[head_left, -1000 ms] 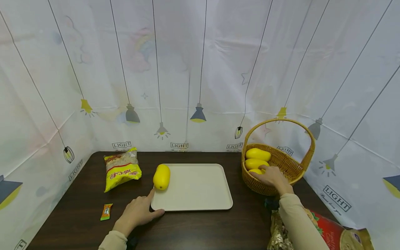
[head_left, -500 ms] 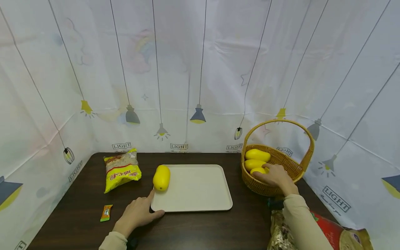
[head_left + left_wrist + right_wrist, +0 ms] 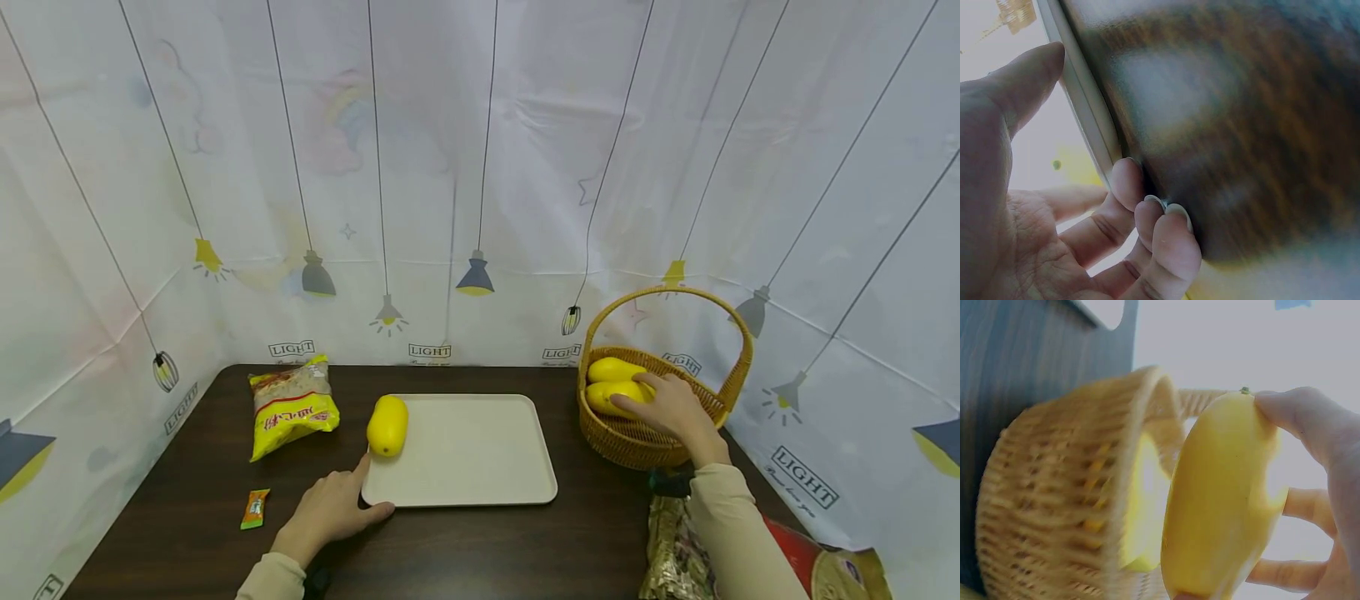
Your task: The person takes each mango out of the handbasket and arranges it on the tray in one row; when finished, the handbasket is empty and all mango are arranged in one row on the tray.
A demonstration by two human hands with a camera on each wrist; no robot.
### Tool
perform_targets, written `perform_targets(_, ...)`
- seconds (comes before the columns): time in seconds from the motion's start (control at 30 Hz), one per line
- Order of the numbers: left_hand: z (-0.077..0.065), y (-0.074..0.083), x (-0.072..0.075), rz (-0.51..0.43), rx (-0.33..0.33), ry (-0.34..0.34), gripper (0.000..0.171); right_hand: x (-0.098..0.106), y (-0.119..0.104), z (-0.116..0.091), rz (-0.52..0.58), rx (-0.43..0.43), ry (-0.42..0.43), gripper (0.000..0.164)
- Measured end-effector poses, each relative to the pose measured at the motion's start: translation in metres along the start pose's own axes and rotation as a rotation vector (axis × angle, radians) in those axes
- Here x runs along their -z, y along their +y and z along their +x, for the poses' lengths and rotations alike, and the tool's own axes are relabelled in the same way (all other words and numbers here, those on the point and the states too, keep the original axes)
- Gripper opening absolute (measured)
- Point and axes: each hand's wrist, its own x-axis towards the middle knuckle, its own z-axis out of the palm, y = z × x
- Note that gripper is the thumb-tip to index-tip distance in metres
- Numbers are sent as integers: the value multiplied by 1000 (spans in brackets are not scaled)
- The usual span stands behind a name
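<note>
A yellow mango (image 3: 1222,494) is gripped in my right hand (image 3: 675,408), thumb at its stem end and fingers round its far side. It is held above the wicker basket (image 3: 630,450), where another mango (image 3: 613,369) shows behind it. My left hand (image 3: 330,508) holds the near left corner of the cream tray (image 3: 472,450). Its thumb lies at the front edge and the index finger at the left edge; the other fingers curl by the rim (image 3: 1085,94) in the left wrist view. One mango (image 3: 387,426) lies on the tray's left side.
A yellow-and-clear food bag (image 3: 294,408) lies at the back left, with a small orange-green packet (image 3: 255,509) nearer. Gold packaging (image 3: 675,550) and a red bag (image 3: 795,550) lie under the right forearm. The basket's tall handle (image 3: 675,292) arches up; a printed curtain (image 3: 480,167) stands behind the table.
My right hand has lifted a mango from the front of the basket, so the woven inside shows there. It has shifted slightly right and up. The left hand and tray stay put.
</note>
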Motion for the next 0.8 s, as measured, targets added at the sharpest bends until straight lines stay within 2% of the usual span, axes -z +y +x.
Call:
perform_targets(0.27,1,-2,-2,6,-1,5,97,17,-35,-7,41,74,60,79)
perform_targets(0.43,2,-2,-3,11,-2,6,98,21,-60,-11,76,115,81,73)
perform_targets(0.8,2,-2,-3,18,5,3,97,-4,-120,-14,131,244,109,64)
